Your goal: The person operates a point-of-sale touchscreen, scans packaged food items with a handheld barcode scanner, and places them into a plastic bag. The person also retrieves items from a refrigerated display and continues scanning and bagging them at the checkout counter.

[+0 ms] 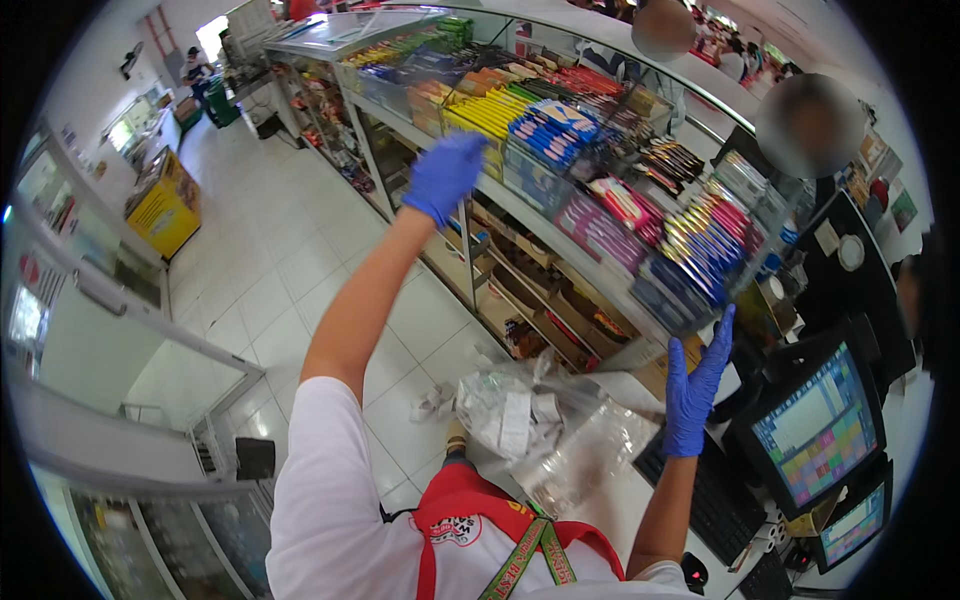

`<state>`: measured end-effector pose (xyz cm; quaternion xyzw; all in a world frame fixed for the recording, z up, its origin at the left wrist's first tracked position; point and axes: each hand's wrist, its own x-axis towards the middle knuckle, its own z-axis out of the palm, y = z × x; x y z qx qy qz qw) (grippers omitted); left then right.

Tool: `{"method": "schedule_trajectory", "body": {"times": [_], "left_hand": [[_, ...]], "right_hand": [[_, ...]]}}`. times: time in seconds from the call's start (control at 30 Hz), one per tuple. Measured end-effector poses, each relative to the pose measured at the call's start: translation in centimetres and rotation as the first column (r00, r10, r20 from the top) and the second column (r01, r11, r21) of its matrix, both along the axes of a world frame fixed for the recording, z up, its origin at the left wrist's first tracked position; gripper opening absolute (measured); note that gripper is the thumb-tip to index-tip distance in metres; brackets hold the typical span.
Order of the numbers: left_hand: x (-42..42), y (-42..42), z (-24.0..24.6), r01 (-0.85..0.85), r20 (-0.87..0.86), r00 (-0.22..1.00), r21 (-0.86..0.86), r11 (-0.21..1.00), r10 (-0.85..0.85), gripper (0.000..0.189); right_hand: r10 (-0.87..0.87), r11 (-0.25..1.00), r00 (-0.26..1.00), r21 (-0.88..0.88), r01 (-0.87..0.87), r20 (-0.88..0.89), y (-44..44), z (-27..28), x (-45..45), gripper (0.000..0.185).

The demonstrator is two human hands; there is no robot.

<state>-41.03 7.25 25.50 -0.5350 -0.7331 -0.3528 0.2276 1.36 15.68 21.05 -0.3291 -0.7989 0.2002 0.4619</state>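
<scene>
My left hand (446, 178), in a blue disposable glove, is raised at the back edge of a glass display case (525, 191); its fingers are blurred and what they touch cannot be told. Near it lie yellow wrapped packs (487, 112) and blue-and-white packs (555, 131). My right hand (697, 382), gloved the same way, is held up with the fingers extended and the thumb apart, holding nothing. It is beside the case's near corner, above a black keyboard (705, 495) and left of a touchscreen monitor (817, 427). Shiny wrapped packs (709, 232) fill the case's near end.
Clear plastic bags (517, 420) with paper slips lie below, between the hands. A second screen (851, 525) and a mouse (694, 574) are at lower right. Glass doors (97, 300) line the left side. People are beyond the case, and one person (196, 75) stands far back.
</scene>
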Motion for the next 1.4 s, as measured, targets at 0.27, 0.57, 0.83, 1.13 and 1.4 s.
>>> {"method": "schedule_trajectory", "body": {"times": [0.27, 0.57, 0.83, 1.13, 1.4], "left_hand": [[-32.2, 11.0, 2.3, -0.209, 0.301, 0.923, -0.131, 0.969, 0.24, 0.043], [-41.8, 17.1, -0.2, -0.25, 0.157, 0.885, -0.633, 0.733, 0.438, 0.042], [-32.1, 11.7, 5.6, -0.367, -0.262, 0.868, 0.234, 0.9, 0.422, 0.028], [-1.9, 0.0, 6.6, 0.295, 0.59, 0.575, 0.498, 0.816, -0.567, 0.021], [29.3, -3.9, -4.1, 0.759, 0.951, 0.015, 0.19, 0.623, -0.308, 0.017]], "right_hand": [[-0.507, 0.855, 0.86, 0.162, 0.492, 0.064, 1.6, -2.9, -7.0, 0.074], [-0.507, 0.862, 0.861, -0.003, 0.508, -0.043, 0.8, -2.1, -8.6, 0.078], [-0.393, 0.914, 0.919, -0.104, 0.393, 0.02, -0.2, -0.2, -7.4, 0.077], [-0.313, 0.949, 0.949, 0.033, 0.314, -0.038, -5.1, 2.0, -1.1, 0.062], [-0.155, 0.903, 0.905, -0.315, 0.292, 0.395, -11.1, 0.1, 25.7, 0.05]]}}
